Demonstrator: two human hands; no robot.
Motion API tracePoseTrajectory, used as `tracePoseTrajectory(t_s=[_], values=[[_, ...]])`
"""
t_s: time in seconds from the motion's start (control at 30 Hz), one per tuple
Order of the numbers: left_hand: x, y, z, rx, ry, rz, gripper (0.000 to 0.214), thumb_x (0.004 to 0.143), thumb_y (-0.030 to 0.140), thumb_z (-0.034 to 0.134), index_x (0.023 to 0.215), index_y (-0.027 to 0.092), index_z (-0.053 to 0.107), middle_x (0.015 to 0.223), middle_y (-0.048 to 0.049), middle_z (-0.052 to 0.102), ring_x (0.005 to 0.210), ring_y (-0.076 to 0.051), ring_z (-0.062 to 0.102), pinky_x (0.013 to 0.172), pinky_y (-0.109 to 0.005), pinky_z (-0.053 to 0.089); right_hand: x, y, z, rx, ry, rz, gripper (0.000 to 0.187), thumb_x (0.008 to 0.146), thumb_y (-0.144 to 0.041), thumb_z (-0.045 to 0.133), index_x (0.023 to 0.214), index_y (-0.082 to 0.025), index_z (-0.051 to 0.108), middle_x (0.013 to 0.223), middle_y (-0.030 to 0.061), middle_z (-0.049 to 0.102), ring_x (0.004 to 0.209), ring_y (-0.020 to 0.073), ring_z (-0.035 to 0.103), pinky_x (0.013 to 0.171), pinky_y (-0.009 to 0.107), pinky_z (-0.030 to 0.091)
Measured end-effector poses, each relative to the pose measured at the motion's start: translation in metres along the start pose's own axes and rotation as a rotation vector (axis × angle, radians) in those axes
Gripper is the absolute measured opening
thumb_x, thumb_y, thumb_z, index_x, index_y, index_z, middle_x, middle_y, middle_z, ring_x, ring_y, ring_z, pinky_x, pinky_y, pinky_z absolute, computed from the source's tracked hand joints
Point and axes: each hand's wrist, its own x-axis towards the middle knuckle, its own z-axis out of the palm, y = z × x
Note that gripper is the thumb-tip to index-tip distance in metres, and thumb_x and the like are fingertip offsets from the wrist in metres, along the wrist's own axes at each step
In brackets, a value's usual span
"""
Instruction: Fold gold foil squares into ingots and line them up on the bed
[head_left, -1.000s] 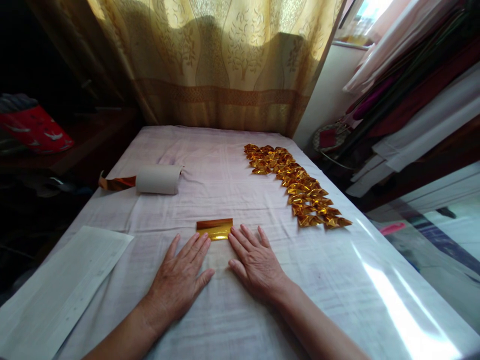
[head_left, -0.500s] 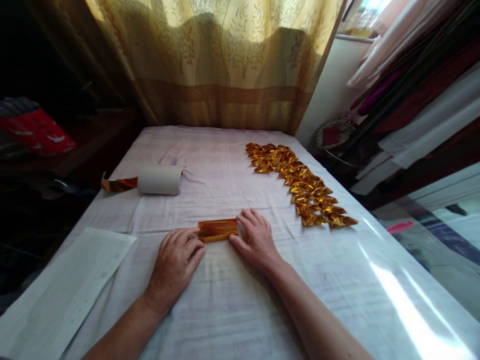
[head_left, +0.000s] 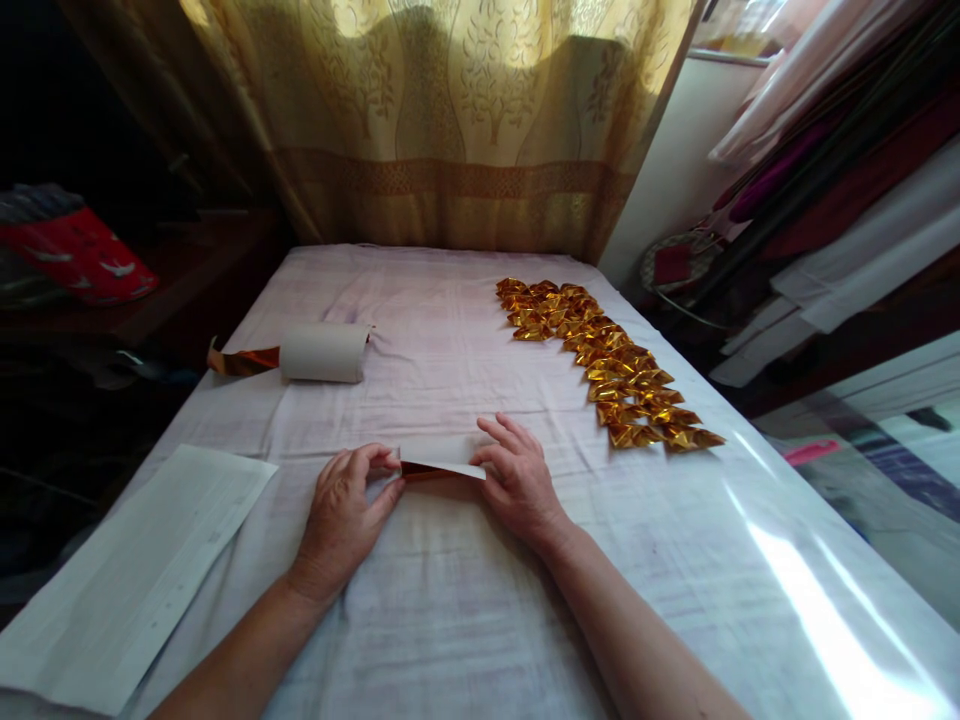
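Note:
A strip of foil paper (head_left: 444, 460), white on one face and copper-gold on the other, lies partly folded on the cloth between my hands. My left hand (head_left: 349, 510) pinches its left end between thumb and index finger. At the right end, the thumb and index finger of my right hand (head_left: 519, 482) grip the strip, while the other fingers stick out. The white face shows on top, with a dark copper band along the near side. Several folded gold foil pieces (head_left: 611, 365) sit in a slanting double row to the right.
A pale rolled sheet (head_left: 324, 353) with copper foil (head_left: 244, 362) poking out lies at the back left. A flat white paper sheet (head_left: 142, 580) rests at the left. Beyond the bed-like surface hang a gold curtain (head_left: 450, 170) and, at right, clothes (head_left: 847, 260).
The strip showed its copper side up, pressed flat under my fingers. Now its white side faces up and its ends are pinched. The view has shifted slightly.

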Motion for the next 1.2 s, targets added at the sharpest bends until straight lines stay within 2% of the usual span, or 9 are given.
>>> tracePoseTrajectory(t_s=[0.13, 0.23, 0.33, 0.47, 0.53, 0.63, 0.83, 1.03, 1.2], values=[[-0.001, -0.001, 0.001, -0.003, 0.004, 0.073, 0.031, 0.092, 0.034, 0.054, 0.12, 0.022, 0.058, 0.096, -0.0055, 0.073, 0.096, -0.025, 0.065, 0.095, -0.046, 0.048, 0.0, -0.002, -0.005, 0.076, 0.009, -0.028, 0.026, 0.071, -0.009, 0.054, 0.089, -0.024, 0.066, 0.127, 0.0061, 0.067, 0.135, 0.0275, 0.045, 0.11, 0.048, 0.033], [0.001, 0.0, -0.003, -0.063, 0.034, 0.134, 0.022, 0.093, 0.037, 0.054, 0.104, 0.022, 0.066, 0.099, -0.0069, 0.071, 0.095, -0.024, 0.065, 0.09, -0.041, 0.051, 0.0, -0.01, -0.009, 0.173, 0.031, 0.021, 0.018, 0.078, -0.015, 0.054, 0.089, -0.024, 0.066, 0.104, 0.0059, 0.074, 0.113, 0.0246, 0.061, 0.1, 0.041, 0.043], [0.003, 0.004, -0.008, -0.19, 0.032, 0.142, 0.019, 0.092, 0.036, 0.054, 0.087, 0.022, 0.066, 0.107, -0.0075, 0.07, 0.103, -0.022, 0.065, 0.094, -0.039, 0.052, 0.0, -0.019, -0.01, 0.262, 0.047, 0.125, 0.012, 0.086, -0.027, 0.054, 0.086, -0.024, 0.066, 0.085, 0.0036, 0.072, 0.086, 0.0206, 0.066, 0.086, 0.036, 0.05], [0.002, 0.013, -0.013, -0.429, -0.021, -0.011, 0.026, 0.089, 0.043, 0.057, 0.097, 0.02, 0.066, 0.117, -0.0097, 0.069, 0.111, -0.023, 0.065, 0.1, -0.039, 0.051, 0.0, -0.028, -0.006, 0.524, 0.023, 0.242, 0.015, 0.087, -0.034, 0.056, 0.091, -0.022, 0.065, 0.084, 0.0019, 0.072, 0.078, 0.0179, 0.066, 0.075, 0.03, 0.053], [0.0, 0.018, -0.014, -0.563, -0.077, -0.136, 0.035, 0.087, 0.048, 0.058, 0.105, 0.018, 0.065, 0.109, -0.0096, 0.072, 0.102, -0.023, 0.069, 0.093, -0.037, 0.055, -0.001, -0.03, -0.004, 0.657, -0.004, 0.289, 0.016, 0.086, -0.035, 0.057, 0.09, -0.021, 0.064, 0.081, 0.0009, 0.071, 0.075, 0.0168, 0.065, 0.071, 0.028, 0.053], [-0.002, 0.024, -0.013, -0.705, -0.091, -0.293, 0.042, 0.085, 0.054, 0.059, 0.103, 0.016, 0.065, 0.097, -0.0086, 0.075, 0.089, -0.022, 0.072, 0.086, -0.036, 0.057, -0.002, -0.035, -0.003, 0.79, -0.057, 0.319, 0.017, 0.084, -0.036, 0.059, 0.089, -0.021, 0.063, 0.079, 0.0002, 0.07, 0.072, 0.016, 0.064, 0.069, 0.027, 0.053], [0.01, 0.026, -0.019, -0.724, -0.041, -0.408, 0.046, 0.075, 0.059, 0.066, 0.091, 0.016, 0.067, 0.086, -0.0063, 0.075, 0.078, -0.022, 0.07, 0.076, -0.034, 0.058, -0.001, -0.041, -0.013, 0.762, -0.154, 0.281, 0.01, 0.081, -0.03, 0.061, 0.082, -0.02, 0.061, 0.075, -0.0015, 0.068, 0.068, 0.0139, 0.063, 0.065, 0.025, 0.051], [0.047, 0.021, -0.038, -0.68, -0.324, -0.33, 0.041, 0.074, 0.055, 0.064, 0.088, 0.017, 0.068, 0.079, -0.0042, 0.074, 0.071, -0.02, 0.068, 0.065, -0.029, 0.055, 0.004, -0.033, -0.026, 0.616, -0.031, 0.146, 0.035, 0.087, -0.034, 0.06, 0.119, -0.022, 0.058, 0.115, 0.0091, 0.07, 0.1, 0.02, 0.067, 0.084, 0.034, 0.054], [0.083, 0.026, -0.048, -0.379, -0.537, -0.094, 0.026, 0.079, 0.04, 0.054, 0.083, 0.02, 0.07, 0.079, -0.0006, 0.072, 0.073, -0.018, 0.066, 0.065, -0.025, 0.05, 0.027, -0.035, -0.038, 0.467, 0.054, 0.081, 0.039, 0.087, -0.034, 0.059, 0.125, -0.023, 0.057, 0.125, 0.0103, 0.066, 0.111, 0.0213, 0.064, 0.086, 0.034, 0.053]])
